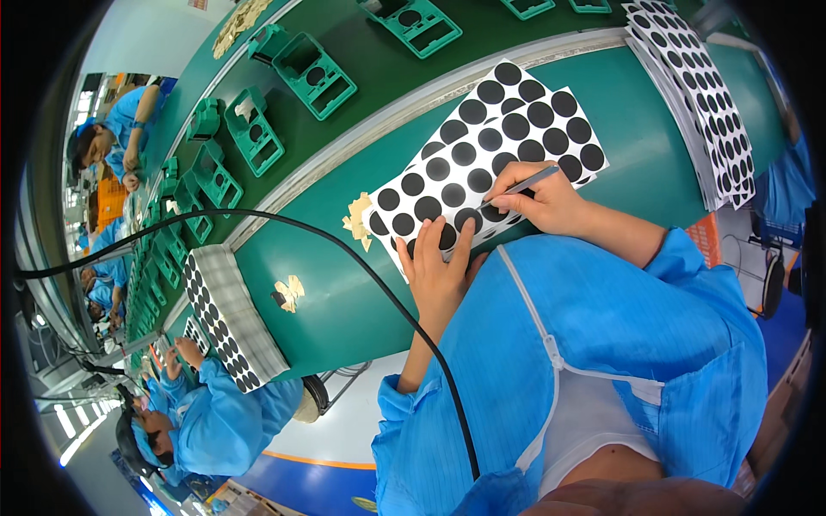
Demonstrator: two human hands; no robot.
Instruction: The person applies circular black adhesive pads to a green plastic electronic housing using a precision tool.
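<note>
White sheets [476, 157] with rows of black round stickers lie overlapped on the green table in front of me. My left hand [439, 265] rests on the lower edge of the top sheet, fingers spread, nothing gripped. Pinched in my right hand [544, 199] are slim grey tweezers [535, 179], slanting down to the left. Their tip meets the sheet, or hovers just over it, near a black round sticker [465, 218] above my left fingertips. Whether the tip has hold of that sticker's edge is too small to tell.
Tall stacks of dotted sheets stand at right [701, 103] and left [232, 314]. Pale paper scraps [358, 222] lie beside my sheets. Beyond a metal rail, green plastic housings [314, 76] line a belt. A black cable [361, 262] arcs across the view. A co-worker [228, 421] sits at left.
</note>
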